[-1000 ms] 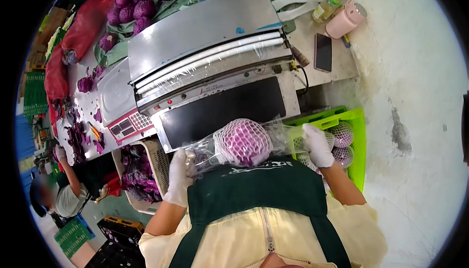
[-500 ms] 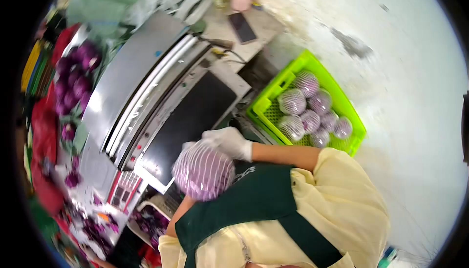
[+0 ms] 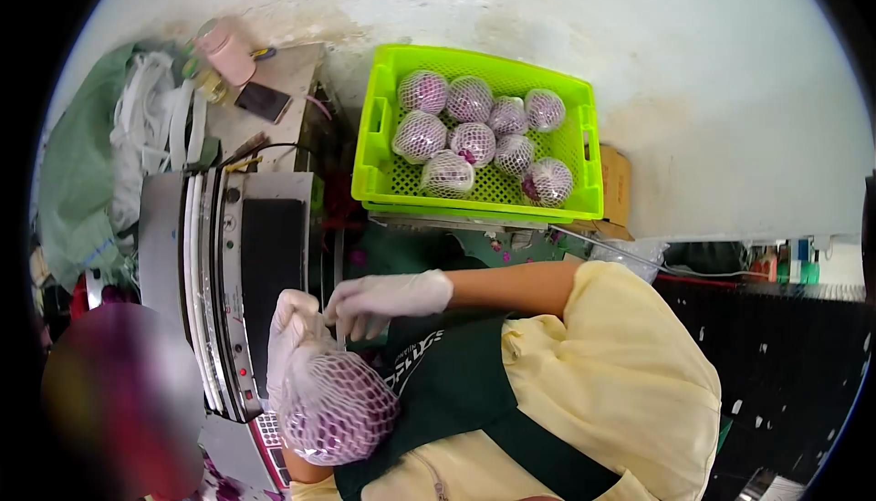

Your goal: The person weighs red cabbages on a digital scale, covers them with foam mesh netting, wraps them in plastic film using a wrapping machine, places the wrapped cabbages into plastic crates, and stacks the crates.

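Netted cabbage [image 3: 342, 407] is hanging beside wrapping machine [image 3: 228, 268], film [image 3: 312, 349] no longer stretching wide; left hand [image 3: 292, 320] clamping fingers on film, right hand's [image 3: 391, 298] can't tell.

Beside the phone [image 3: 264, 101], a pink bottle [image 3: 226, 52] and what appears to be a glass jar [image 3: 211, 86] are placed; well apart from the phone, a cardboard box [image 3: 616, 183] is seen.

The gloved right hand [image 3: 388, 305] reaches across from a bent arm [image 3: 516, 288], fingers curved downward, just beside the gloved left hand [image 3: 294, 328], whose fingers are curled closed. The left forearm [image 3: 306, 469] is mostly hidden.
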A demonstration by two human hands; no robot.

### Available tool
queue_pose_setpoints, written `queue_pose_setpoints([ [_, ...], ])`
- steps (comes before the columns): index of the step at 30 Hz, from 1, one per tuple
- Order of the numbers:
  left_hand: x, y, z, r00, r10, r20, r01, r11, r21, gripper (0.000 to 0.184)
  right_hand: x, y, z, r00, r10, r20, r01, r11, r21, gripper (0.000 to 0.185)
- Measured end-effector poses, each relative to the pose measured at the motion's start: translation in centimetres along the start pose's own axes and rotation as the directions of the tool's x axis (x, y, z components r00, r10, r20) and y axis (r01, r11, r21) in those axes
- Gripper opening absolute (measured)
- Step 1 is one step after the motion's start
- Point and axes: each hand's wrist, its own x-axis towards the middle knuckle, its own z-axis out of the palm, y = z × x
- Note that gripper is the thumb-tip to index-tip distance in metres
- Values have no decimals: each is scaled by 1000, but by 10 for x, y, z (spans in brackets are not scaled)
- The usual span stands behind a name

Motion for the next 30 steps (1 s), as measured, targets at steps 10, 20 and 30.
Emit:
queue_pose_setpoints([
  [10,158,-98,68,934,328,-143,-182,780,599,20,-85,62,-93,749,-579,-321,661,689,298,34],
  [20,329,-248,82,943,112,314,-221,-494,841,94,-223,96,-288,672,-350,-653,688,622,374,52],
  [30,319,-208,61,985,-23,174,-154,-585,796,81,-202,134,-329,364,-689,-627,-87,645,-759,56],
])
